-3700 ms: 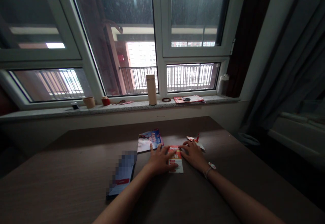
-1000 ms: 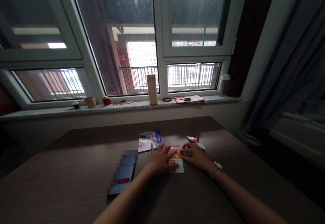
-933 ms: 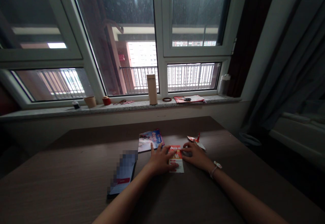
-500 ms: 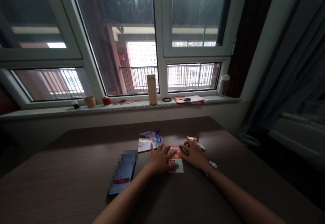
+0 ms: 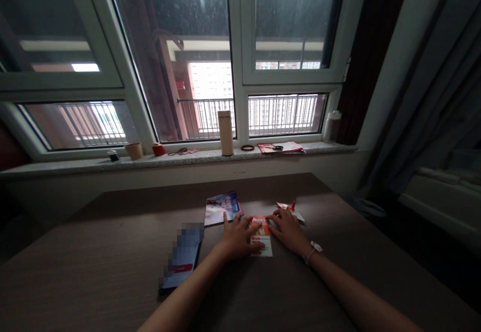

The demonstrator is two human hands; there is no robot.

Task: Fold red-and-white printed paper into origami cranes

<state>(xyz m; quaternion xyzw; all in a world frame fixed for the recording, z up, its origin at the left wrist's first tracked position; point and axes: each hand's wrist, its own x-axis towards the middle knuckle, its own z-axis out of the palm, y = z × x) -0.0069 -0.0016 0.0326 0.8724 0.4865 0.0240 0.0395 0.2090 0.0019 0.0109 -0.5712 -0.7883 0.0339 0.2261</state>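
A red and white printed sheet of paper [image 5: 265, 245] lies flat on the brown table between my hands. My left hand [image 5: 237, 236] rests on its left side with the fingers spread, hiding part of it. At the paper's upper right edge are the fingertips of my right hand [image 5: 288, 229], bent a little and apart, palm down. Just beyond the right hand sits a folded paper crane [image 5: 296, 213], partly covered by that hand. A blue and pink printed booklet [image 5: 221, 209] lies beyond the left hand, close to its fingertips.
A phone [image 5: 184, 257] lies left of my left forearm. On the windowsill stand a beige flask [image 5: 225, 134], a paper cup [image 5: 134, 150], a red spool [image 5: 158, 149] and a clear bottle [image 5: 332, 127]. Scissors [image 5: 277, 147] rest there on red papers [image 5: 291, 146].
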